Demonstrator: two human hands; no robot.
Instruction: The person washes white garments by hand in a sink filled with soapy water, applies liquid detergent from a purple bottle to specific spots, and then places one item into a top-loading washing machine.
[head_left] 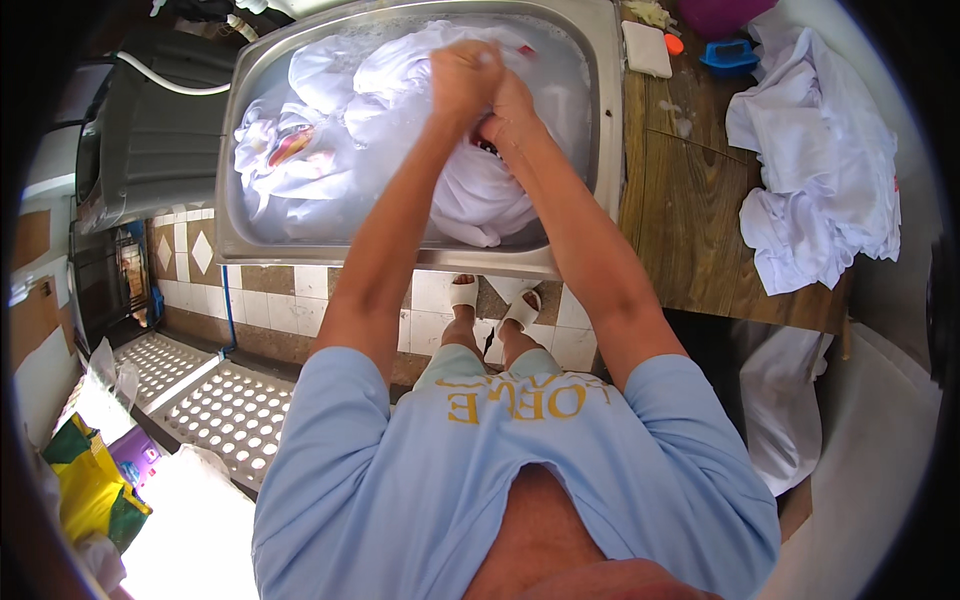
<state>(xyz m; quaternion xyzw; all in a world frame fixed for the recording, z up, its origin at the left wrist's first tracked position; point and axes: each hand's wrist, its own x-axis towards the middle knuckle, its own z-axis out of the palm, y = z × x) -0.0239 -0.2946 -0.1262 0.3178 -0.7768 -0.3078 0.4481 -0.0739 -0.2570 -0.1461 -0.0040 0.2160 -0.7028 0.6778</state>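
Note:
My left hand (463, 82) and my right hand (511, 97) are close together over a metal sink (607, 170) of cloudy water. Both are closed on a wet white garment (400, 72); my left hand is smeared a little by motion. Its cloth spreads leftward from my fingers, and a small red mark shows beyond them. Below my right wrist, a bunched white cloth (482, 205) with a dark and red print lies partly under the water. Another soaked white cloth (285, 170) with a coloured print floats at the sink's left side.
A wooden counter (680, 215) adjoins the sink on the right, bearing a heap of white clothes (815, 150), a blue brush (730, 58), a whitish soap bar (647, 50) and an orange cap (674, 45). At left stand a dark grey ribbed cover (150, 130) and a white hose (170, 86).

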